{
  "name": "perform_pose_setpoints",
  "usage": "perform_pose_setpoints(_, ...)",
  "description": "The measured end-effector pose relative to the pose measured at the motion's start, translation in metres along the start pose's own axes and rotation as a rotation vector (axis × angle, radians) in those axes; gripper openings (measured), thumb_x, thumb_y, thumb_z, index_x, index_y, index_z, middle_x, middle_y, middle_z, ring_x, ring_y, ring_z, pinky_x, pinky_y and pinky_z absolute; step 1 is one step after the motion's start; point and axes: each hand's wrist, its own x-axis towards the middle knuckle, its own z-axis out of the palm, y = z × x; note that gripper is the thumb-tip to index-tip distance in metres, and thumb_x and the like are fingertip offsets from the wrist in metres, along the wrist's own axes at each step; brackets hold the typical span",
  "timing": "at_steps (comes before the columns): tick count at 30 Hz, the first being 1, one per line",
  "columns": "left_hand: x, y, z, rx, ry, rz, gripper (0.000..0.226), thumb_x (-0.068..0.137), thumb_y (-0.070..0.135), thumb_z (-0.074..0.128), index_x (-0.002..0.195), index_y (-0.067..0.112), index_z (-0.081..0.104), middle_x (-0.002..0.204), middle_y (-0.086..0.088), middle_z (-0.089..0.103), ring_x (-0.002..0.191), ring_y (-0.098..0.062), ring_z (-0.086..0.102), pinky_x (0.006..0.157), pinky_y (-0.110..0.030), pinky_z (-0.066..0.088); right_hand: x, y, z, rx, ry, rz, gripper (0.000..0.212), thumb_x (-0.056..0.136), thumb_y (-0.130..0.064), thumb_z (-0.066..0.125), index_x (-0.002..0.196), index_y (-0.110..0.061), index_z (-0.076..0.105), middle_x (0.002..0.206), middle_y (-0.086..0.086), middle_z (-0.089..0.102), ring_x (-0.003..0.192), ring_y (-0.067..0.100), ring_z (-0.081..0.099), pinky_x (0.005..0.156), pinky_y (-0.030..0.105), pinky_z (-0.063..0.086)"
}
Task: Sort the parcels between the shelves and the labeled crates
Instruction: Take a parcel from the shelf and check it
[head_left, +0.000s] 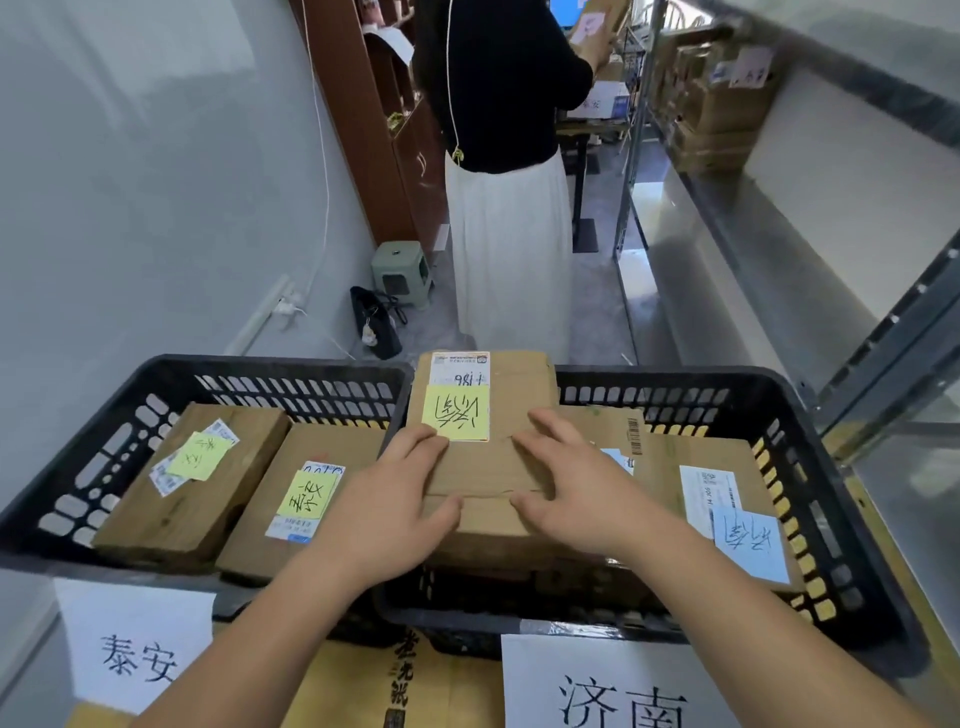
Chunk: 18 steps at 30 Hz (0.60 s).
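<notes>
A brown cardboard parcel (483, 462) with a yellow note and a shipping label lies on top of other parcels in the right black crate (810, 467). My left hand (389, 499) holds its near left corner, thumb on the front edge. My right hand (576, 483) grips its right side, fingers spread on top. The left black crate (67, 488) holds two parcels with yellow notes (192, 483) (291, 499). A parcel with a blue note (737, 514) lies at the right in the right crate.
White paper labels hang on the crate fronts, left label (135, 644) and right label (613, 686). A person in a black top and white skirt (509, 208) stands ahead in the aisle. Metal shelves (779, 218) with boxes (711, 109) run along the right. A green stool (402, 273) and black bag (376, 322) sit by the wall.
</notes>
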Motion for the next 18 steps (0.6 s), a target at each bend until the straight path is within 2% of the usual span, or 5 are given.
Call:
perform_pose_setpoints(5, -0.004, -0.002, -0.001, 0.061, -0.005, 0.011, 0.064, 0.091, 0.061, 0.046, 0.146, 0.031, 0.041, 0.155, 0.019, 0.025, 0.123, -0.016, 0.055, 0.095, -0.035, 0.049, -0.005, 0.0, -0.005, -0.087, -0.004, 0.001, 0.076, 0.093, -0.057, 0.061, 0.159, -0.037, 0.03, 0.169, -0.022, 0.0, 0.148, 0.015, 0.036, 0.118, 0.033, 0.034)
perform_pose_setpoints(12, -0.007, -0.005, -0.021, 0.116, -0.02, 0.056, 0.063, 0.093, 0.065, 0.044, 0.149, 0.04, 0.031, 0.163, 0.016, 0.017, 0.124, -0.021, 0.057, 0.096, -0.038, 0.048, -0.031, -0.023, -0.024, -0.185, 0.06, 0.094, 0.076, 0.093, -0.065, 0.058, 0.159, -0.042, 0.027, 0.17, -0.018, 0.003, 0.145, 0.016, 0.039, 0.116, 0.039, 0.039)
perform_pose_setpoints(15, -0.007, -0.013, -0.028, 0.11, -0.008, 0.139, 0.066, 0.093, 0.067, 0.041, 0.152, 0.038, 0.031, 0.165, 0.011, 0.017, 0.134, -0.021, 0.047, 0.107, -0.039, 0.043, -0.046, -0.03, -0.026, -0.182, 0.132, 0.141, 0.072, 0.094, -0.065, 0.057, 0.157, -0.047, 0.027, 0.17, -0.018, 0.004, 0.144, 0.017, 0.042, 0.114, 0.04, 0.041)
perform_pose_setpoints(18, -0.009, -0.018, -0.036, 0.13, -0.026, 0.216, 0.073, 0.091, 0.073, 0.032, 0.155, 0.038, 0.027, 0.166, 0.008, 0.016, 0.149, -0.026, 0.023, 0.122, -0.04, 0.022, -0.065, -0.04, -0.023, -0.163, 0.207, 0.2, 0.069, 0.093, -0.066, 0.057, 0.153, -0.054, 0.026, 0.17, -0.019, 0.007, 0.139, 0.019, 0.048, 0.111, 0.039, 0.042)
